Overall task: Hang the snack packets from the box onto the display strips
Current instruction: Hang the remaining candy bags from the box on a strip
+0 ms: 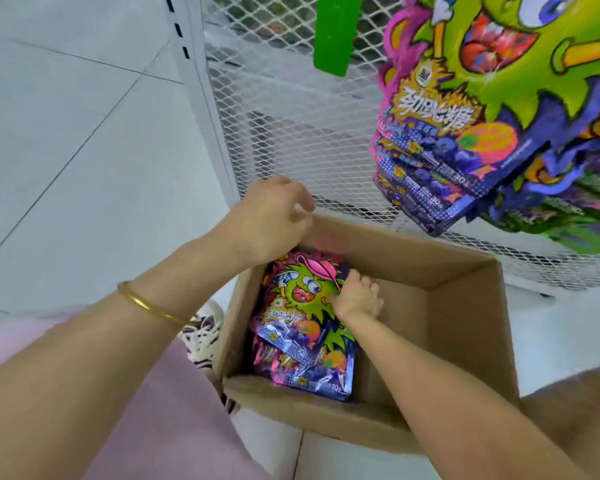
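Risk: right hand (359, 299), gripping the top green-and-purple foil snack packet (302, 296) in the brown cardboard box (465, 306), may drag neighbouring packets (312, 372) out; grasp of left hand (271, 223) indeterminate.

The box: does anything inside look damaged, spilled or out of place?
Nothing looks spilled or torn. The packets lie in a loose, skewed pile at the left side of the box; the right hand grips the top packet.

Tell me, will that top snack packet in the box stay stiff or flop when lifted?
It would probably flop: the top packet looks like thin film, and the hung packets curve. It is likely light, since several hang bunched together. Its glossy face might slip when gripped.
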Demonstrator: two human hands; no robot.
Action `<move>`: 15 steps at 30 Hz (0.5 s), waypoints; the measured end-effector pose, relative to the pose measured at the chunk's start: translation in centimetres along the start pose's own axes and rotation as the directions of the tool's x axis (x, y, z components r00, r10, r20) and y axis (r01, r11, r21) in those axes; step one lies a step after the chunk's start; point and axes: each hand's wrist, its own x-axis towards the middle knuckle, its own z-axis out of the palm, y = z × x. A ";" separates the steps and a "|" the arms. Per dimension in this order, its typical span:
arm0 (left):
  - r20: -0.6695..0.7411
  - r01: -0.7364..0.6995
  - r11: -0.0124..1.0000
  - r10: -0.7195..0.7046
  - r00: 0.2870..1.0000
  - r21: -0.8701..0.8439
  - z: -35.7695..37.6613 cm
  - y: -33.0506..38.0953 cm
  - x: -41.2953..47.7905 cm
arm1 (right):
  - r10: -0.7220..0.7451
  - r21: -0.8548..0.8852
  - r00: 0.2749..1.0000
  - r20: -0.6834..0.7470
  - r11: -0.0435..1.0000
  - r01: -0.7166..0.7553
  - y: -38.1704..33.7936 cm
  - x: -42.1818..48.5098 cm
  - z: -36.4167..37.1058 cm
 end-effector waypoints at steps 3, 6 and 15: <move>0.012 0.009 1.000 -0.009 1.000 0.001 0.1 0.0 0.2 | 0.071 0.079 0.997 -0.042 0.995 -0.067 0.3 0.7 -0.4; 0.011 0.003 1.000 -0.003 1.000 -0.006 0.2 0.1 0.3 | 0.057 0.259 0.998 0.025 0.964 -0.062 0.8 1.4 -1.4; 0.145 0.033 0.996 -0.045 0.988 0.084 0.8 0.0 -0.1 | -0.374 0.773 0.925 0.067 0.605 0.189 1.2 -2.4 -6.5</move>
